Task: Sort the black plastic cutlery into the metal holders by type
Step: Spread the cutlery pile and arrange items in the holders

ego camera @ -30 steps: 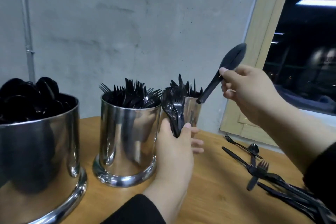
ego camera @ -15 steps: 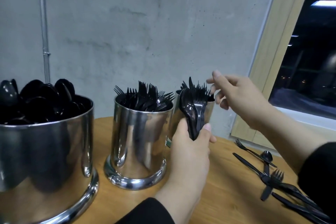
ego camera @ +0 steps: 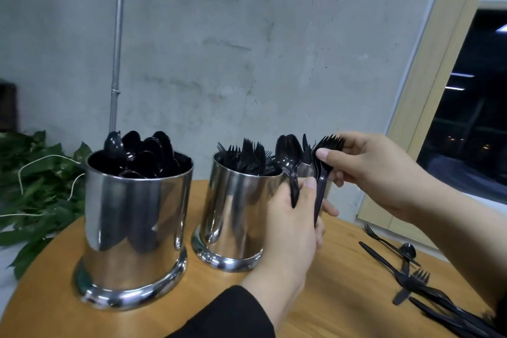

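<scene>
Black plastic forks (ego camera: 322, 162) are being pinched in my right grip (ego camera: 375, 170), lifting from the spoon bundle (ego camera: 289, 162) my left grip (ego camera: 293, 225) is clutching; next they are needing the shiny metal fork holder (ego camera: 233, 214)

three shiny metal holders on the desk (ego camera: 343, 299): left holder (ego camera: 134, 228) full of black spoons (ego camera: 145, 153), middle holder (ego camera: 236, 217) full of forks (ego camera: 247, 155), third mostly hidden. held upright: spoon stack (ego camera: 288, 156), fork stack (ego camera: 325, 156). loose cutlery (ego camera: 411, 282) lying at right.
</scene>
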The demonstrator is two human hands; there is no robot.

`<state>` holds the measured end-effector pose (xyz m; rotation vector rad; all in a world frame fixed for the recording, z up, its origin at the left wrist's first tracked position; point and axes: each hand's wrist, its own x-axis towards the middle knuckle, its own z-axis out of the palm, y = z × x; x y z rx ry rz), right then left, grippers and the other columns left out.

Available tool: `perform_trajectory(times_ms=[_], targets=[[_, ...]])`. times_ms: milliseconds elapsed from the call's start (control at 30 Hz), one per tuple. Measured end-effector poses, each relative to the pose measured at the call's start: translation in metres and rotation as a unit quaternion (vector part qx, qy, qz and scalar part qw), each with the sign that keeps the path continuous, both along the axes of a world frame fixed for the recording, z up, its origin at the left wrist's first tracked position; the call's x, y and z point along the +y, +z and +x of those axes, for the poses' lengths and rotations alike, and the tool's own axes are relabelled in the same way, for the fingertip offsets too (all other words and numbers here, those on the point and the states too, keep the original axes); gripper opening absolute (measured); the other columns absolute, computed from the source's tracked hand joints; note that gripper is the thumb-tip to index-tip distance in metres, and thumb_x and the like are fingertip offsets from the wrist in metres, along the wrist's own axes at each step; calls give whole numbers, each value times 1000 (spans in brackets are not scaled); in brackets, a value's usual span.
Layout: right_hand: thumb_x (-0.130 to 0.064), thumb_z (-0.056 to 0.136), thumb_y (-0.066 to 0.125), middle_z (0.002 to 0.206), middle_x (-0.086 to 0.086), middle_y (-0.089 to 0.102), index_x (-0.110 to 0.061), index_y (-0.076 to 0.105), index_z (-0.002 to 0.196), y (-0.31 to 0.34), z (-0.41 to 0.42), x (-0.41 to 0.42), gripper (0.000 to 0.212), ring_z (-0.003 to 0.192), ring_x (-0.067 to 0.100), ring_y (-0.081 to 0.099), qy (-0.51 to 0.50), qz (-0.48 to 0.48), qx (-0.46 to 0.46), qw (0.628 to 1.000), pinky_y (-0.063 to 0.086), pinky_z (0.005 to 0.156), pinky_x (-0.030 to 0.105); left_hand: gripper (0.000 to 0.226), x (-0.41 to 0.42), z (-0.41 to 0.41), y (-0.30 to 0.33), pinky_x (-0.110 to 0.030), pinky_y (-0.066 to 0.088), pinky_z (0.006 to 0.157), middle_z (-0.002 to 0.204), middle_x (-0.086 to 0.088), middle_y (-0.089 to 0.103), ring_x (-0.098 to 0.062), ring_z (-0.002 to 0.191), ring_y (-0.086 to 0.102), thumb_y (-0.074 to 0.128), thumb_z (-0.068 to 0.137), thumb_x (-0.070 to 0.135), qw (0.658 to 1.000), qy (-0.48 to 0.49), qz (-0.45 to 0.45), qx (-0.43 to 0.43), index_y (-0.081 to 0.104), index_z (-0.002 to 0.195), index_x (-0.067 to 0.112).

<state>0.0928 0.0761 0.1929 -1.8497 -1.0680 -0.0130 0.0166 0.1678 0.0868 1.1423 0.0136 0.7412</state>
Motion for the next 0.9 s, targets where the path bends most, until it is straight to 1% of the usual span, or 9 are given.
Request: perform_trajectory(times_ms=[100,200,267,333,400,500,633,767,900], targets=[[-18,94,69,75,12,69,-9,74,96,10,-12,6,10,63,16,57,-15,38,-25,999,49,73,39,24,6,-19,6,-30,48,45,81,-11,76,-22,53,60,46,109,29,1000,19,-6,-11,60,101,11],[-17,97,66,85,20,71,-7,71,98,30,-17,13,11,63,15,57,-49,163,-43,985,51,72,36,27,23,-38,9,-33,61,61,84,-11,77,-24,72,75,48,108,27,997,60,-37,-21,62,100,5],[-18,98,65,86,22,71,-6,70,97,42,-17,23,13,62,14,57,-73,195,-82,975,51,70,34,31,38,-52,6,-30,53,49,70,-5,70,-18,56,65,49,107,31,994,109,0,4,64,96,7],[-18,99,63,73,11,67,-8,68,94,44,-14,38,12,57,11,55,-88,192,-117,971,49,64,29,31,49,-66,1,-27,32,40,55,3,48,-12,44,40,50,106,36,990,134,32,42,64,92,12],[-22,99,62,67,2,63,-11,67,90,41,-7,55,14,58,14,56,-108,167,-145,969,48,64,34,30,55,-78,-3,-24,23,42,54,7,38,-11,44,29,52,105,37,989,126,34,68,64,90,15],[-28,98,61,70,4,65,-14,65,88,31,12,75,19,70,31,62,-147,116,-174,967,52,69,44,33,61,-88,-6,-24,21,43,54,5,36,-12,44,27,54,103,41,991,98,19,83,63,87,13],[-28,101,56,71,4,63,-18,65,90,13,26,90,18,67,26,58,-163,44,-157,973,44,59,33,32,64,-92,-4,-25,18,44,54,4,34,-12,45,24,57,103,37,994,67,22,88,61,85,12],[-37,105,49,69,8,55,-6,61,92,-10,27,94,36,67,27,53,-162,-156,-167,960,35,58,33,32,64,-93,-3,-23,15,43,56,3,35,-11,46,23,59,102,37,994,34,9,99,62,83,13],[-41,102,54,91,14,69,-8,66,102,-11,28,94,35,88,34,64,-151,-163,-164,961,42,67,33,32,67,-94,-2,-22,16,42,58,2,37,-10,45,25,60,101,38,994,25,6,103,64,84,12]])
